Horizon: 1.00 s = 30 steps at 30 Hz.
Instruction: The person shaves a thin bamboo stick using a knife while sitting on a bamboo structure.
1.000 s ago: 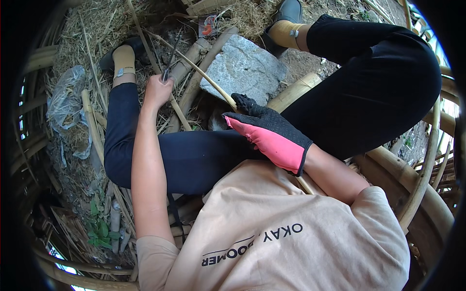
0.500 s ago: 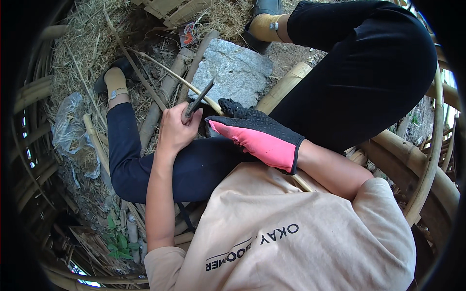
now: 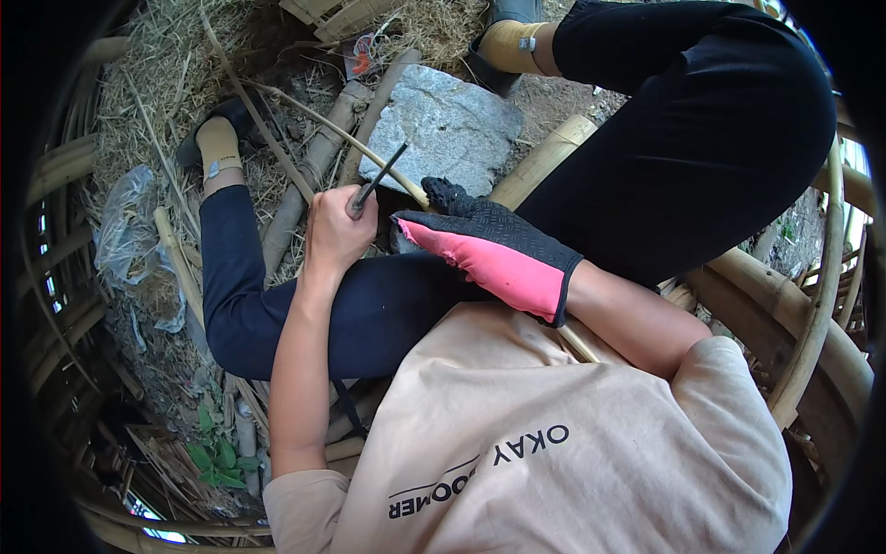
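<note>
My bare left hand (image 3: 340,229) is closed around the handle of a knife (image 3: 380,179), its narrow dark blade pointing up and away to the right. On my right hand (image 3: 494,254) is a black and pink work glove, its fingers wrapped round a long thin bamboo stick (image 3: 392,173). The stick runs from the straw at the far left, under the knife blade, through the glove and back to my shirt. The blade appears to cross above the stick; whether they touch I cannot tell. My right fingertips are partly hidden under the glove's back.
A flat grey stone block (image 3: 452,125) lies beyond my hands. Bamboo poles (image 3: 544,162) lie beside it and a clear plastic bag (image 3: 129,231) is at the left. Dry straw (image 3: 157,69) covers the ground. Bamboo railings (image 3: 803,305) curve round the right side.
The knife in my left hand has turned slightly, its blade now looking thinner. My right hand has shifted a little to the right, still gripping the stick.
</note>
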Available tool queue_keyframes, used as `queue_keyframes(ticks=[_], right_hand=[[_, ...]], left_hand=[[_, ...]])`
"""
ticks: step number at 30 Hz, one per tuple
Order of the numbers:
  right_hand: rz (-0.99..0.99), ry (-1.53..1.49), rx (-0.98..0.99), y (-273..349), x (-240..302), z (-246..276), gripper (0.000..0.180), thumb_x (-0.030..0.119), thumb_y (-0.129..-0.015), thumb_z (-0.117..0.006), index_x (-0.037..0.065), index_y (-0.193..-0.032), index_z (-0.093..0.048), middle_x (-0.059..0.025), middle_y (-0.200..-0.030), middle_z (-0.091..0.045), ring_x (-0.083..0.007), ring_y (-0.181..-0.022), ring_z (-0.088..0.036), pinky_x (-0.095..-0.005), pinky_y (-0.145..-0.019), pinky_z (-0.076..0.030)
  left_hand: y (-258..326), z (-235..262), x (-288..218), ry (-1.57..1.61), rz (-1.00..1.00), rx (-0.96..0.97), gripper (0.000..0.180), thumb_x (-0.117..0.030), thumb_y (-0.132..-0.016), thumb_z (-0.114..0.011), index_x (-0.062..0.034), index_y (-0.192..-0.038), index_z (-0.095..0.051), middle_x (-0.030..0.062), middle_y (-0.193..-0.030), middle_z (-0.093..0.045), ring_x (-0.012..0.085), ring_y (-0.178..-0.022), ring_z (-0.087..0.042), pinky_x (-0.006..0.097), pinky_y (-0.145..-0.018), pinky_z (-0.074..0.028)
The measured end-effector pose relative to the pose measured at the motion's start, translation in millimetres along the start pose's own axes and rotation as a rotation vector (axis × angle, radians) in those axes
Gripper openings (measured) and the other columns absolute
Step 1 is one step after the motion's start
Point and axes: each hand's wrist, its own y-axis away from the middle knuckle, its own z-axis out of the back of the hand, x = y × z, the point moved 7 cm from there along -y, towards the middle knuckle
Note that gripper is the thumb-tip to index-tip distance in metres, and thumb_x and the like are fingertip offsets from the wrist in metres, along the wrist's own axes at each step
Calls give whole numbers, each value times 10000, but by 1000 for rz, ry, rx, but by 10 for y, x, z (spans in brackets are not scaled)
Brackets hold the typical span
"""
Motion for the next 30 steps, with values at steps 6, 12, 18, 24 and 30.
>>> queue_keyframes(ticks=[6, 12, 18, 24, 30], right_hand=[[-170, 67, -112, 140, 394, -13, 575, 476, -923, -604, -70, -1104, -587, -133, -897, -623, -159, -814, -525, -306, -759, -456], [95, 66, -28, -18, 7, -2, 614, 473, -930, -596, -92, -1163, -536, -171, -948, -627, -157, -857, -538, -304, -788, -460], [56, 143, -18, 0, 46, 15, 649, 483, -921, -602, -102, -1190, -517, -150, -860, -608, -161, -797, -538, -306, -743, -461], [8, 131, -74, -17, -33, 56, 731, 517, -889, -629, -107, -1245, -491, -109, -768, -584, -163, -722, -524, -317, -662, -457], [24, 87, -19, -63, -106, 36, 700, 504, -898, -625, -91, -1244, -500, -80, -761, -569, -141, -712, -507, -309, -648, -445]], left_hand=[[-174, 189, 597, -93, 120, -78, 285, -172, -838, -592, 37, -653, -535, 232, -572, -502, 416, -551, -547, 437, -535, -416], [-149, 147, 392, -28, 109, -27, 267, -167, -831, -611, 38, -668, -555, 235, -582, -521, 407, -572, -585, 438, -547, -428], [-55, 70, 20, -33, 10, -47, 263, -144, -806, -606, 34, -639, -506, 230, -579, -504, 444, -612, -546, 459, -539, -404], [-157, 75, 144, -109, -54, -101, 213, -108, -783, -591, 28, -642, -507, 230, -585, -493, 437, -579, -537, 436, -513, -395], [-161, 83, 125, -169, -27, -117, 187, -117, -770, -586, 13, -649, -528, 236, -611, -516, 448, -634, -560, 461, -537, -417]])
